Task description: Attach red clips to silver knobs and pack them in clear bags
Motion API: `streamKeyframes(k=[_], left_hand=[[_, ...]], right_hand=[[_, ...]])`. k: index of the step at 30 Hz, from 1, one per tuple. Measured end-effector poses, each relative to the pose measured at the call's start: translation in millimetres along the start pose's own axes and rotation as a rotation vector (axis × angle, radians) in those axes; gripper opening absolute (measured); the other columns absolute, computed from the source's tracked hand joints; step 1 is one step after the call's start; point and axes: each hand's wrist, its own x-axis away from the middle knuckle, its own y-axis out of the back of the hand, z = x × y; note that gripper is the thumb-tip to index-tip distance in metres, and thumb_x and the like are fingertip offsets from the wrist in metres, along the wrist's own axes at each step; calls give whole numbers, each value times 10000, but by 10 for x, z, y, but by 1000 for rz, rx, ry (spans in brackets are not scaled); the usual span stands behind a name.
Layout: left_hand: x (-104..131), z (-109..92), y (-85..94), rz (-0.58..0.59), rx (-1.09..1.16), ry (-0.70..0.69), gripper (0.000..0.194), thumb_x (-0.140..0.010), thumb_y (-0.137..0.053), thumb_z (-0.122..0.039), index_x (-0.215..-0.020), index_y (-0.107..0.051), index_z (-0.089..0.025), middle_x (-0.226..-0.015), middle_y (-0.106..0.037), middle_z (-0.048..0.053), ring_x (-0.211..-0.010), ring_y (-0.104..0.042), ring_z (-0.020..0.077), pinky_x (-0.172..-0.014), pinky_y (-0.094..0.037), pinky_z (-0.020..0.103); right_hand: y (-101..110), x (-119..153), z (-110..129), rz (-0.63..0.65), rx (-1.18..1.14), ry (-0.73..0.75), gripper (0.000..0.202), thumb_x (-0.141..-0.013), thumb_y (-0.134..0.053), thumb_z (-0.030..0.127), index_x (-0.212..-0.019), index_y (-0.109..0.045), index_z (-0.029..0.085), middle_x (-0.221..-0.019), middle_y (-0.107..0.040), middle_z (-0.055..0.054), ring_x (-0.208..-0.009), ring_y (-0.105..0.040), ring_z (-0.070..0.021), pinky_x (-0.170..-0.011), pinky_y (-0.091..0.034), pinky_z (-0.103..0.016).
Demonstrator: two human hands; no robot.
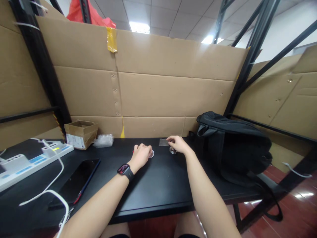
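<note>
Pretty bright shot overall, lit from above by a ceiling panel (140,27) that's basically blown out white, plus another glary light (207,39) farther right. The table (158,181) picks up a soft grey sheen, the red floor (294,211) gets shiny streaks, and the black bag (242,150) swallows most detail. Wide-angle stretch skews the edges, and small stuff near the hands (141,155) looks kinda mushy.

I've got brown cardboard sheets (153,96) walling in a black table (158,185), dark metal posts (41,62) either side, bright lights (140,27) in a panelled ceiling (163,15). Floor's shiny red tile (292,205); that's probably a white wall (303,23) upper right, kinda blurry.
</note>
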Motion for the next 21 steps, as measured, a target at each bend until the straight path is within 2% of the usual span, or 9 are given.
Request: streamKeyframes(k=[3,5,8,10,12,17,21], left_hand=[[-6,-6,10,-22,57,46,101,-808,-554,-148,-820,-598,-238,-808,-672,36,-914,-509,240,-892,-267,406],[-36,-1,20,-50,158,98,72,-823,-570,-176,-847,-580,-243,-862,-684,22,-939,-531,239,-896,-303,406],[-113,39,30,-145,503,126,80,-845,-598,-266,-879,-532,-234,-893,-667,12,-917,-587,208,-871,-392,366],[-156,79,30,-193,753,115,164,-842,-619,-318,-885,-492,-224,-859,-638,3,-879,-613,179,-835,-437,320],[-176,117,30,-186,909,120,223,-830,-643,-347,-888,-470,-218,-832,-620,-7,-853,-622,161,-795,-454,284],[-146,149,47,-108,1025,141,276,-825,-668,-376,-909,-459,-216,-851,-625,-2,-857,-635,157,-765,-465,265],[-139,145,44,-27,1062,125,265,-832,-655,-370,-912,-452,-220,-918,-635,12,-902,-633,167,-789,-469,278]], right_hand=[[-158,-29,142,36,-109,72,252,-779,-670,166,-1020,-738,201,-915,-749,-45,-817,-686,-177,-810,-544,-323],[-288,-31,221,93,-198,116,421,-705,-768,223,-1120,-699,205,-1018,-736,-60,-863,-681,-180,-794,-551,-319],[-499,-18,349,144,-306,150,723,-566,-882,311,-1238,-628,229,-1172,-690,-92,-975,-673,-217,-763,-558,-319],[-627,-12,442,131,-383,171,697,-603,-868,346,-1242,-617,230,-1183,-684,-96,-995,-676,-218,-766,-556,-315],[-720,-11,526,86,-451,181,616,-671,-828,369,-1230,-614,221,-1146,-694,-88,-956,-686,-198,-756,-555,-299],[-771,-20,591,29,-478,178,597,-675,-821,383,-1209,-613,215,-1076,-692,-67,-840,-669,-158,-683,-546,-260],[-746,-14,569,41,-449,203,579,-675,-827,351,-1199,-623,213,-1118,-667,-76,-885,-665,-165,-709,-546,-261]])
